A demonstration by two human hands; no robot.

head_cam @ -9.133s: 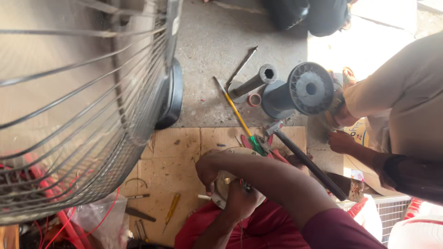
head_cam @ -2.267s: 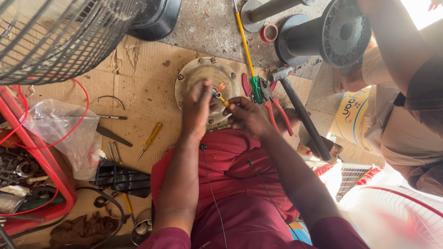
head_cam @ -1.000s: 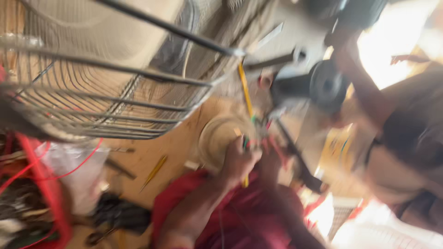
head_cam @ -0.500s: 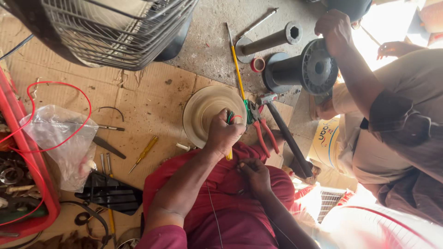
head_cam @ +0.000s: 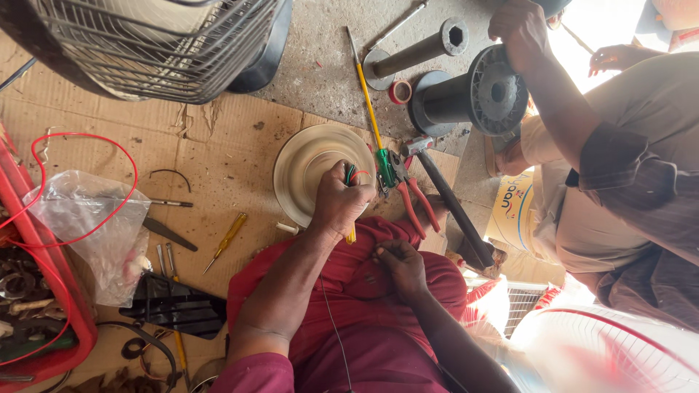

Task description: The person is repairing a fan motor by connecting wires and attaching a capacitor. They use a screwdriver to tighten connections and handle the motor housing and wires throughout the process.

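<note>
My left hand (head_cam: 338,200) is closed around a yellow-handled tool and some green and red wires, resting on a round cream-coloured fan motor cover (head_cam: 306,166) that lies on the cardboard. My right hand (head_cam: 399,263) rests on my red-clothed lap, fingertips pinched together on something too small to make out. A thin wire (head_cam: 329,320) runs down across my lap.
Red-handled pliers (head_cam: 408,193), a hammer (head_cam: 448,204) and a long yellow screwdriver (head_cam: 368,102) lie to the right of the cover. A small yellow screwdriver (head_cam: 226,240) lies left. A fan cage (head_cam: 145,44) stands top left. A grey spool (head_cam: 473,94) is under another person's hand (head_cam: 520,29).
The view has steadied after a blurred swing. My left hand stays gripping the tool on the round cover; my right hand has dropped from the cover to my lap.
</note>
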